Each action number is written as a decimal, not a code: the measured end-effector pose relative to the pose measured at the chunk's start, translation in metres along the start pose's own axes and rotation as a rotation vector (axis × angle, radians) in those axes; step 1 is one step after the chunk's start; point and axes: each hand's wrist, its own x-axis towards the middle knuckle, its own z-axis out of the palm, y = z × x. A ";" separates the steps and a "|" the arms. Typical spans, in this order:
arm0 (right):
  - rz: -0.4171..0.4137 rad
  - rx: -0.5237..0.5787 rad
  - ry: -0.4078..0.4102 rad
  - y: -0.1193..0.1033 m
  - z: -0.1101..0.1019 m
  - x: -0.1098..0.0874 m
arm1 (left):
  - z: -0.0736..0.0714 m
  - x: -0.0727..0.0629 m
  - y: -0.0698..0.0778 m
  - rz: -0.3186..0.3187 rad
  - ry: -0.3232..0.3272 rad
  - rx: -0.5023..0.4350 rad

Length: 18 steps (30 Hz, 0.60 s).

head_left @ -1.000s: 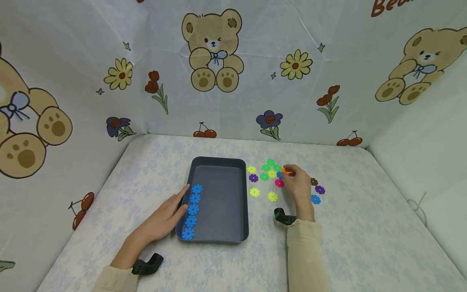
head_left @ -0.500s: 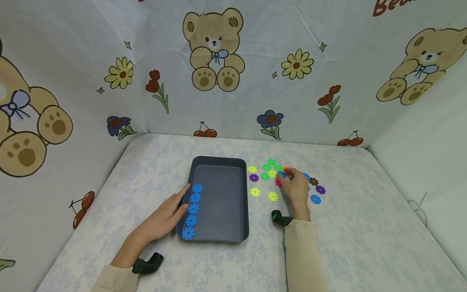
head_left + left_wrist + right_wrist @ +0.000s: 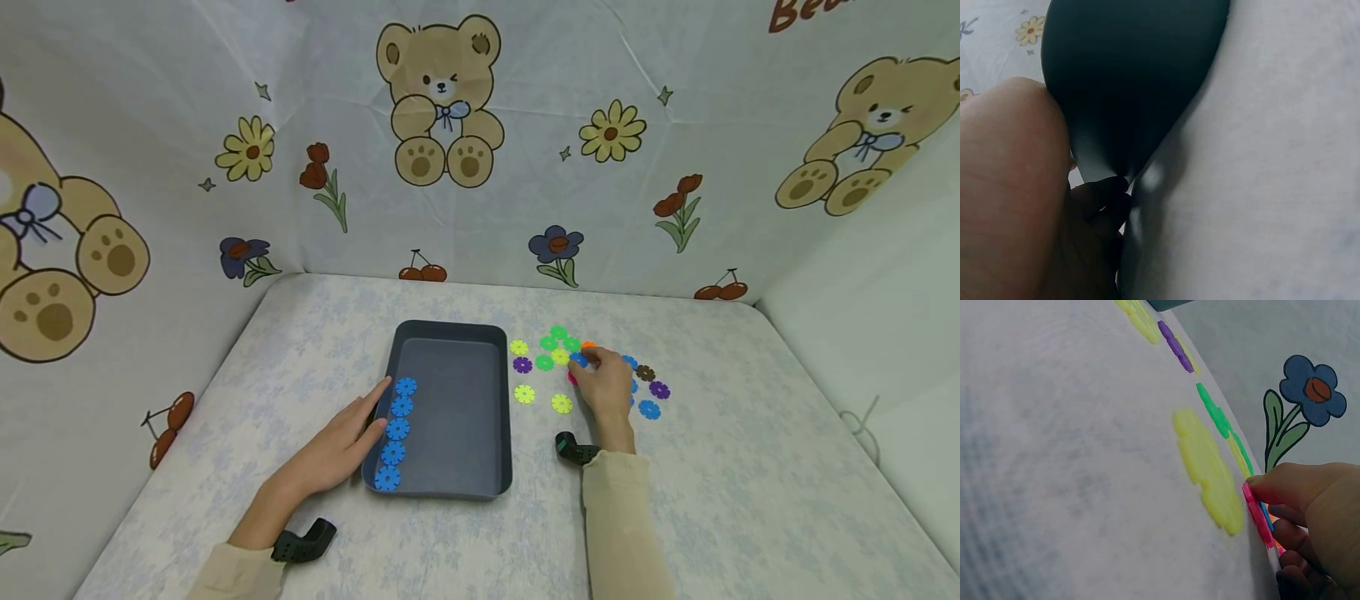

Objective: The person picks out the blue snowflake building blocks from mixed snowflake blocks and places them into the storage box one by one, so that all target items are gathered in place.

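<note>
My left hand [image 3: 337, 446] rests along the left side of a dark grey rectangular tray [image 3: 506, 417], thumb and index fingertip at its rim. Inside, a column of several blue notched interlocking discs [image 3: 397, 428] lies along the left wall. To the tray's right, my right hand [image 3: 609, 385] pinches at a blue interlocking disc [image 3: 577, 359], thumb and fingertips at its edges. A pink disc [image 3: 1257, 515] sits close under the thumb in the right wrist view. An orange disc [image 3: 588, 344] shows just behind the fingers. The left wrist view shows the tray's dark outer wall [image 3: 1135, 56] against the fingers.
Green discs [image 3: 558, 332], yellow discs [image 3: 562, 404] and a purple disc [image 3: 522, 365] lie between tray and right hand. Brown [image 3: 645, 373], purple and blue discs lie beyond that hand. A printed bear curtain [image 3: 337, 100] closes off the back of the patterned table [image 3: 750, 467].
My right hand has moved slightly left and down, from beside the orange disc to the blue one. Blue discs to its right have come into view. The left hand and tray stay put.
</note>
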 end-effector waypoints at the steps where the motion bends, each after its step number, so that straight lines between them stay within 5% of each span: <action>1: 0.001 -0.003 0.000 0.000 0.000 0.000 | 0.000 0.000 0.000 -0.003 -0.001 0.000; 18: -0.011 0.012 -0.001 0.001 -0.003 0.000 | 0.000 -0.001 0.002 -0.005 -0.001 0.001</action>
